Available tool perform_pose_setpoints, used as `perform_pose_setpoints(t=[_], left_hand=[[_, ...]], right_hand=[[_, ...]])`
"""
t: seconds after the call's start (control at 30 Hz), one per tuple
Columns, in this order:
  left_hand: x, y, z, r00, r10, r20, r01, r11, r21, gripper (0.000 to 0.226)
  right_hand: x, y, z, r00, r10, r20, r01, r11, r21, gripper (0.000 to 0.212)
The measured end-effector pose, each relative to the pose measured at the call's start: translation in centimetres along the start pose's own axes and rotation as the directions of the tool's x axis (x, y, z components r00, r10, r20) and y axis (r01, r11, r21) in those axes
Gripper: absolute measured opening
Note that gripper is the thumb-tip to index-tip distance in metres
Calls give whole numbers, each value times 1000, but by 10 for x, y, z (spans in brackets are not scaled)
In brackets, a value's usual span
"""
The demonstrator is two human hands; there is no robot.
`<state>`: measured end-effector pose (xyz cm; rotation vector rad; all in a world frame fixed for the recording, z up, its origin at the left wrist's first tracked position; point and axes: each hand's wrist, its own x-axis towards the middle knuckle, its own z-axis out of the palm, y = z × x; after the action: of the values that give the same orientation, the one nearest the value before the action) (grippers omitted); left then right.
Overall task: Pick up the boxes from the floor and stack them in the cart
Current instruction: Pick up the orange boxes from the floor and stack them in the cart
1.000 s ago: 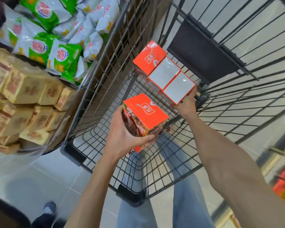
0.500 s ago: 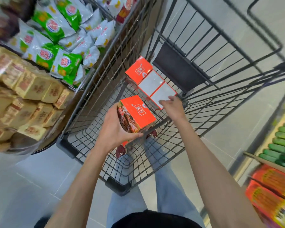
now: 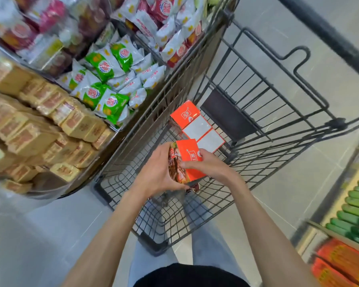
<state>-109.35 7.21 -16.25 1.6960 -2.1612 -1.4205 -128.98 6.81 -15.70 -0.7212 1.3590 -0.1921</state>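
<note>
head view: at frame centre the left hand (image 3: 160,172) cups and the right hand (image 3: 207,166) pinches one orange box (image 3: 190,160), both hands clamped on it above the cart (image 3: 153,243). three boxes (image 3: 197,125) lie in a row deeper inside. this fourth is not yet set down, and no floor boxes are visible.

The cart (image 3: 166,100) is dark, matt-coated metal wire. The orange box (image 3: 190,160) at centre frame and the boxes (image 3: 197,127) just above it are smooth, glossy printed cardboard, while the snack bags (image 3: 104,67) at upper left are shiny, crinkled plastic film.
</note>
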Motion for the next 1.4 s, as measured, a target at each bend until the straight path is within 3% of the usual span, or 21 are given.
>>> perform_pose_setpoints(t=[0.13, 0.27, 0.33, 0.4, 0.5, 0.7, 0.77, 0.87, 0.93, 1.03, 1.33, 1.4], left_hand=[[8, -7, -15, 998, 55, 24, -54, 998, -13, 134], [14, -19, -42, 986, 111, 122, -117, 992, 47, 139], [16, -26, -61, 984, 177, 38, -180, 978, 105, 119], [20, -38, -79, 958, 241, -153, -211, 958, 193, 87], [32, -59, -100, 899, 232, -372, -143, 957, 251, 59], [62, -101, -103, 981, 63, -182, -56, 997, 46, 59], [66, -107, -98, 988, 60, -140, -62, 998, -5, 54], [69, -118, -87, 985, 92, -144, -101, 993, -57, 37], [66, -120, -83, 984, 72, -162, -90, 990, -105, 36], [68, -128, -74, 983, 39, -177, -65, 988, -140, 40], [73, -138, -67, 975, 30, -220, -64, 987, -150, 45], [74, -139, -67, 975, 30, -219, -66, 985, -159, 50]], right_hand=[[-4, -17, 8, 999, 1, -41, -3, 1000, -30, 38], [-1, -25, 26, 979, -25, -203, 23, 1000, -11, 35], [5, -27, 35, 955, -14, -298, 14, 1000, -2, 32], [13, -29, 45, 927, 10, -375, 6, 999, 42, 33], [34, -27, 59, 877, 58, -477, 10, 990, 139, 33], [106, -14, 81, 771, 119, -626, 87, 954, 288, 28], [126, -13, 86, 750, 147, -645, 97, 940, 328, 36], [160, -7, 90, 705, 208, -678, 115, 910, 399, 68], [175, -5, 91, 706, 223, -672, 121, 897, 426, 75], [200, -2, 92, 683, 283, -673, 118, 867, 484, 108], [253, 2, 102, 556, 397, -730, 122, 830, 544, 114], [265, -2, 102, 538, 420, -731, 121, 820, 560, 106]])
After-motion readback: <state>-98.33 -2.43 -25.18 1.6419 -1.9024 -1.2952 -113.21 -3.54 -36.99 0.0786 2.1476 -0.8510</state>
